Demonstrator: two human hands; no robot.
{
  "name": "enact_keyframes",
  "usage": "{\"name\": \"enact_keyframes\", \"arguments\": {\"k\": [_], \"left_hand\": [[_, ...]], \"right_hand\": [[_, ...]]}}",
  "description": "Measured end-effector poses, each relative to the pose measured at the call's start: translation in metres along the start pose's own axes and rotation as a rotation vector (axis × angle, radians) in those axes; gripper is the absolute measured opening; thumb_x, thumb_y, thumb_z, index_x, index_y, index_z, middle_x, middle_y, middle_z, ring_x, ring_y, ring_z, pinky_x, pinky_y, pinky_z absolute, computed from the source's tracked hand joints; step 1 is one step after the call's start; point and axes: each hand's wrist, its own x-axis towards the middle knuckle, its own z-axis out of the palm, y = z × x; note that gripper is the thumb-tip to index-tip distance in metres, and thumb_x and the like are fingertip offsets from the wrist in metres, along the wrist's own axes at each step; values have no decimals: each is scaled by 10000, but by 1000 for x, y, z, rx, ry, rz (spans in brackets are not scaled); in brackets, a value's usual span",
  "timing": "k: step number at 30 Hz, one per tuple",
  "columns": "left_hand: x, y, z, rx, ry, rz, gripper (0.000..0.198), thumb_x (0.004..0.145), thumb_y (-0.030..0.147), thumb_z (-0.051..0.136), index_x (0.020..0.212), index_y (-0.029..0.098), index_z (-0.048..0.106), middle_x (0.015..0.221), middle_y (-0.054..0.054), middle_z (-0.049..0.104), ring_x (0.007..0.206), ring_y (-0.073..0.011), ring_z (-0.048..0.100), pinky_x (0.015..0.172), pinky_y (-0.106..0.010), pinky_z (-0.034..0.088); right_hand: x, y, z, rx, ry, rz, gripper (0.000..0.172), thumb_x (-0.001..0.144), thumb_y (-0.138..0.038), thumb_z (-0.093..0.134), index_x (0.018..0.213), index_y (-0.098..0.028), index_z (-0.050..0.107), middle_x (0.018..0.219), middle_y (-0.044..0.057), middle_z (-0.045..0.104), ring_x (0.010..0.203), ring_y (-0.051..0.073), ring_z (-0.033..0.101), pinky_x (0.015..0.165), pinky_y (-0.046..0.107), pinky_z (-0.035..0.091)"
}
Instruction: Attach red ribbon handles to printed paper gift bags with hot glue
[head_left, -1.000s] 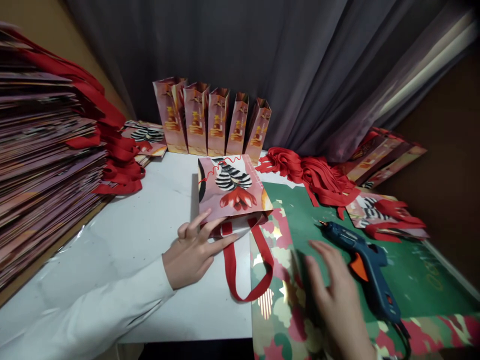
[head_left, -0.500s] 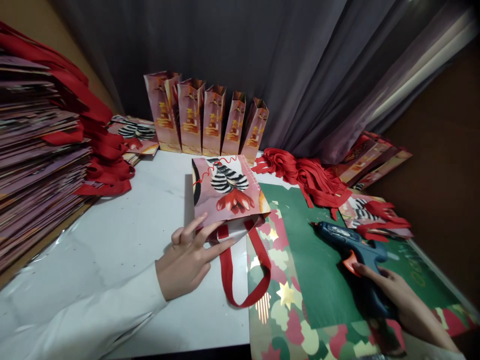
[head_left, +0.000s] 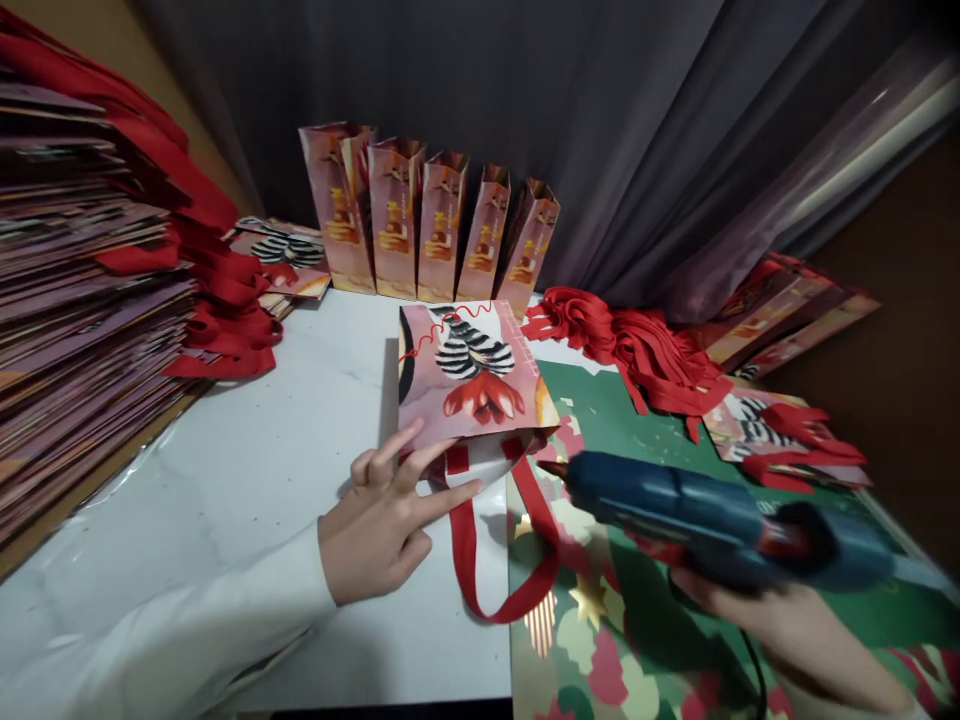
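Observation:
A pink paper bag (head_left: 472, 375) with a zebra-striped bow and red flower lies on the white table, its mouth toward me. My left hand (head_left: 386, 510) is at that mouth with fingers spread, some resting on the upper panel's edge and the index finger stretched across the opening. A red ribbon handle (head_left: 465, 560) loops out of the bag toward me, its flat ends showing inside. My right hand (head_left: 780, 620) is closed around the grip of a dark blue hot glue gun (head_left: 667, 500). The gun's nozzle points left, close to the right side of the bag's mouth.
Several upright bags (head_left: 394, 220) stand in a row before the grey curtain (head_left: 480, 80). Tall flat-bag stacks (head_left: 82, 300) with red ribbons fill the left. Red ribbon bundles (head_left: 637, 350) and more bags (head_left: 787, 305) are at right. Below the gun lies a green patterned sheet (head_left: 660, 620).
My right hand has lifted the glue gun and brought it left, its nozzle now near the bag's mouth. My left hand stays at the bag; the view has shifted slightly.

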Motion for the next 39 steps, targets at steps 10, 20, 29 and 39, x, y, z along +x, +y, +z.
{"name": "enact_keyframes", "arguments": {"k": [10, 20, 29, 39], "left_hand": [[-8, -4, 2, 10, -66, -39, 701, 695, 127, 506, 1296, 486, 546, 1405, -31, 445, 1400, -421, 227, 1007, -589, 349], [-14, -7, 1, 1, -115, -37, 660, 714, 209, 488, 1310, 491, 527, 1334, 34, 543, 1302, -376, 403, 1097, -583, 263], [-10, -3, -3, 38, -37, -44, 635, 690, 192, 489, 1241, 494, 584, 1277, 34, 556, 1369, -356, 262, 1037, -477, 300], [-14, -5, -1, 42, -92, -33, 673, 694, 230, 509, 1314, 492, 515, 1289, 57, 574, 1316, -304, 364, 1127, -490, 210]], "right_hand": [[83, -52, 45, 177, -307, -281, 225, 659, -120, 608, 868, -192, 651, 819, 4, 689, 679, 143, 632, 642, 246, 529], [105, -65, 65, 143, -415, -355, 119, 687, -109, 558, 771, -192, 541, 720, -37, 610, 585, 86, 530, 551, 198, 396], [103, -65, 75, 96, -424, -408, 102, 744, -144, 603, 825, -200, 575, 776, -32, 641, 634, 94, 570, 571, 208, 363], [103, -67, 72, 56, -456, -372, 76, 766, -213, 619, 790, -191, 550, 724, -29, 619, 596, 92, 551, 534, 213, 326]]}}
